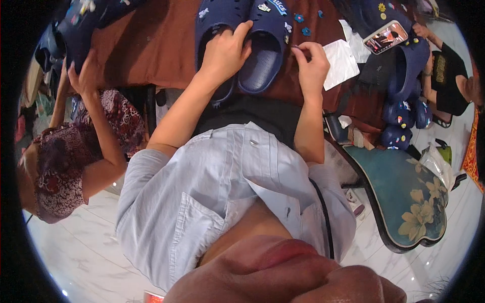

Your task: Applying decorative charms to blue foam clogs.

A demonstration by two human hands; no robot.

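A pair of navy blue clogs lies before me on the brown cloth, with small charms fixed to the uppers. My left hand is closed on the left clog at its opening, with a finger resting against the right clog. My right hand is held just right of the pair, thumb and forefinger pinched together. Whatever sits in that pinch is too small to make out. Loose blue flower charms lie on the cloth above my right hand.
White packets and a phone lie right of my hand. More navy clogs are piled at the far right. At the left another person's hand touches other clogs. A teal flowered chair stands lower right.
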